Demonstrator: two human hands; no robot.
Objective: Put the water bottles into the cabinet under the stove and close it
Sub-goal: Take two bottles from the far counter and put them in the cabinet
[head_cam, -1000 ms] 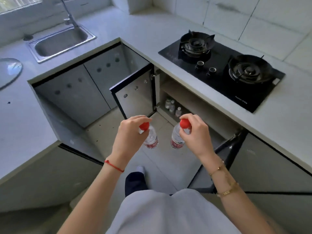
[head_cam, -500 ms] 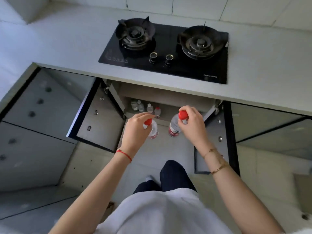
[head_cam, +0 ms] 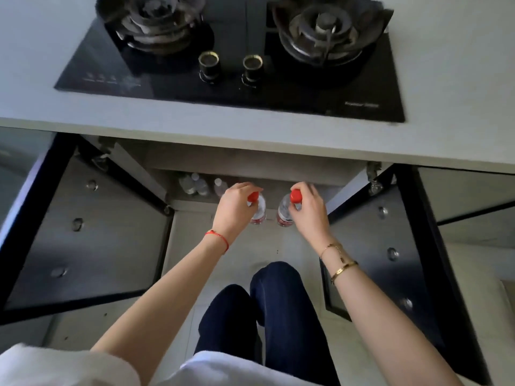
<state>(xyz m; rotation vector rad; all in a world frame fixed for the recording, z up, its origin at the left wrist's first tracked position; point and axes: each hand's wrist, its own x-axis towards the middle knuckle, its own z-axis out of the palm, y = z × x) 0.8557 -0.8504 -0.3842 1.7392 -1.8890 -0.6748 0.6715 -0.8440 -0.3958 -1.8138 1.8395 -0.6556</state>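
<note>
A water bottle is clamped in each of the two hands, gripped at the neck just below the cap: the left hand [head_cam: 235, 211] is closed on the left bottle [head_cam: 257, 211], the right hand [head_cam: 308, 211] on the right bottle [head_cam: 284, 214]. Both bottles are held upright, long axes vertical, side by side with a narrow gap between them, above the floor just in front of the cabinet [head_cam: 278, 188] opening. The opening lies straight ahead of and below both hands, neither noticeably nearer. Clear plastic, red caps and red label bands are seen. A few bottles [head_cam: 195, 185] are already stood inside at the left. Both doors [head_cam: 86, 232] are swung wide under the stove [head_cam: 231, 76]
</note>
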